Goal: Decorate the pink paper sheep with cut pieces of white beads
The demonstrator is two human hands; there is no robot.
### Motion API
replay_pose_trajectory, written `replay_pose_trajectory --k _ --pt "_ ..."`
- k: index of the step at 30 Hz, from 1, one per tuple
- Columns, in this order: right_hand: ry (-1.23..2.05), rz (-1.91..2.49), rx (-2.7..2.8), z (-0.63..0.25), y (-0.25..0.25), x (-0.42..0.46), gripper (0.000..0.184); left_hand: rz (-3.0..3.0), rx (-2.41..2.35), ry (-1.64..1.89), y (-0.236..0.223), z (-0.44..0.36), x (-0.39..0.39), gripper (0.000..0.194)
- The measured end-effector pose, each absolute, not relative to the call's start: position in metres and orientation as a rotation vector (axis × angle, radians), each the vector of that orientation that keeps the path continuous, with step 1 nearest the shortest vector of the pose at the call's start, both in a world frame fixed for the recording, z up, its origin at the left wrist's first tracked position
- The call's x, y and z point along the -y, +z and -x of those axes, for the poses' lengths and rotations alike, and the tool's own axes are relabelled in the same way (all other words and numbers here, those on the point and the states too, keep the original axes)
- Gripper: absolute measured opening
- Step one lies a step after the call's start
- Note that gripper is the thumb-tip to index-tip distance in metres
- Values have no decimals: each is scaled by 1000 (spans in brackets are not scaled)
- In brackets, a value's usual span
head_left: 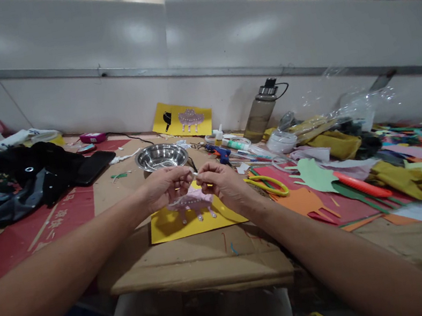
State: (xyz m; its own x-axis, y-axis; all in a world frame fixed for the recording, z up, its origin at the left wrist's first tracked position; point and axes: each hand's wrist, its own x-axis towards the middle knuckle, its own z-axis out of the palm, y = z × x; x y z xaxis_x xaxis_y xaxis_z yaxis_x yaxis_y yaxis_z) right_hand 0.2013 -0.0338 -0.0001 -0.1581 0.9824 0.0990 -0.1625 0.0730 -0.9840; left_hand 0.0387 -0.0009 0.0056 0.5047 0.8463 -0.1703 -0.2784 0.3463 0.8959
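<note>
My left hand (169, 186) and my right hand (224, 184) meet fingertip to fingertip, both pinched closed. A tiny whitish piece shows between the fingertips, too small to name. Below them lies a yellow card (168, 229) bearing a lilac cut-out (192, 201) with a row of pearl-like dots and several dangling legs ending in round beads. My hands hover over the card's upper part and hide some of it. Just behind my left hand stands a shiny metal bowl (162, 157). A blue glue gun (219, 153) lies beyond my right hand.
Against the wall leans another yellow card (182, 119) with a black shape and a lilac cut-out. A water bottle (260, 111) stands to its right. Yellow-handled scissors (271, 185), an orange-red cutter (362, 184) and paper scraps crowd the right. A black phone (94, 167) lies left.
</note>
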Motion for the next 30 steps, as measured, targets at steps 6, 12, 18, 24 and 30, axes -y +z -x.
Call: replay_pose_trajectory --k 6,12,18,24,30 --pt "1289 967 1289 -201 0 34 12 -945 -744 844 8 -38 2 12" --pt "1244 1039 1453 -206 1 30 12 -903 -766 902 19 -39 6 8" --pt "1002 1062 1460 -212 10 31 20 -1051 -710 880 18 -41 11 12" --pt "765 1004 1655 -212 12 33 18 -1160 -762 864 18 -45 17 11" --pt "716 985 1809 -213 10 35 12 -1206 -766 844 20 -45 18 13"
